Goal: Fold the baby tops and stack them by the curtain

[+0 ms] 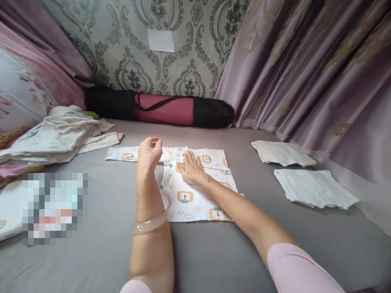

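A small white long-sleeved shirt (201, 205) printed with lion faces lies spread on the grey sheet. One of its sleeves (120, 154) stretches out to the left, while the right part looks folded in over the body. My right hand (192, 167) rests flat on the shirt's upper middle, fingers spread. Over the left sleeve is my left hand (149, 151), its fingers curled closed; whether cloth is between them is hidden. A pale bangle circles my left forearm.
Folded white cloths (314, 189) lie at the right. A heap of clothes (58, 132) sits at the left, with white folded items (15, 203) and a blurred patch nearer. Along the patterned wall lies a black and pink rolled bag (165, 109). Purple curtains (275, 61) hang right.
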A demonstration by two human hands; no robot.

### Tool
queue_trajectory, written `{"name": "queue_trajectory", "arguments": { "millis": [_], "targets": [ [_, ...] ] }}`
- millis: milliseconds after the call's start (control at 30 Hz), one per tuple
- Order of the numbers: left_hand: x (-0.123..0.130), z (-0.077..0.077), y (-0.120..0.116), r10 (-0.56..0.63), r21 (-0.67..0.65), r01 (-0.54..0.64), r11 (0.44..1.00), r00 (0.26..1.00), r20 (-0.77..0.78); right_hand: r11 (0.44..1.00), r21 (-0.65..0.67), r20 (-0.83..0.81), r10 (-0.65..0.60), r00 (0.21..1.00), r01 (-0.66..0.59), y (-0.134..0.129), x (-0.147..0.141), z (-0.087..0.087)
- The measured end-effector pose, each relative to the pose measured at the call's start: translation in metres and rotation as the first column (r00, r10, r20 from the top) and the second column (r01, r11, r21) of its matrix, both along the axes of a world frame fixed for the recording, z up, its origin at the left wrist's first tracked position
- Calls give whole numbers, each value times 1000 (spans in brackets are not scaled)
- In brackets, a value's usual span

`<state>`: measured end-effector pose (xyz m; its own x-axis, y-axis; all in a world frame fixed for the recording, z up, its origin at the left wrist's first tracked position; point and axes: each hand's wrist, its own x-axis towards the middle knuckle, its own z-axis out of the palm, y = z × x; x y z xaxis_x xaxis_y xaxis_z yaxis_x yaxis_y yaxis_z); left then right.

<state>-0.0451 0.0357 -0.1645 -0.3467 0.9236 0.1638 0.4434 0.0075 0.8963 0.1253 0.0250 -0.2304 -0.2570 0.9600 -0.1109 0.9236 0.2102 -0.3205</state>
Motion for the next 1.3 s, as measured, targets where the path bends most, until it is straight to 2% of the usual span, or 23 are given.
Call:
{"name": "queue_trajectory", "arguments": {
  "millis": [267,400,500,533,600,667,733,867,1033,1100,1200,1300],
  "targets": [
    [1,-11,8,-34,-4,35,999,999,7,1000,0,-43,7,999,-7,0,-35,-2],
    [-1,-14,8,-58,-3,58,998,998,-3,999,9,-61,39,997,-39,0,-37,2],
    [-4,-13,6,-58,-25,58,998,998,-10,992,-58,-125,100,987,-108,4,-24,13],
    [-4,-13,5,-54,-32,53,998,998,-13,994,-47,-135,94,986,-101,5,-17,17],
    [-5,-12,5,-44,-41,44,998,999,-15,1000,22,-115,6,993,-3,8,-3,19],
    [-3,-12,4,-39,-54,38,998,999,-15,991,71,-66,-105,992,109,8,9,15],
    [-2,-12,5,-41,-74,39,997,999,-13,987,38,-26,-152,988,153,8,17,7],
    [0,-13,6,-55,-116,52,992,998,-23,989,-1,-6,-148,989,148,8,19,-4],
    [-1,-9,1,-42,-155,41,987,999,-1,990,-95,-88,-112,990,104,15,33,9],
    [-1,-7,-1,-37,-180,33,983,999,-18,989,-33,-88,-146,985,144,16,46,12],
    [0,-6,-2,-33,-207,28,978,999,-23,962,100,-4,-257,966,256,16,64,7],
    [1,-7,0,-49,-204,47,978,999,-7,958,43,31,-285,958,284,16,71,-2]
  ]
}}
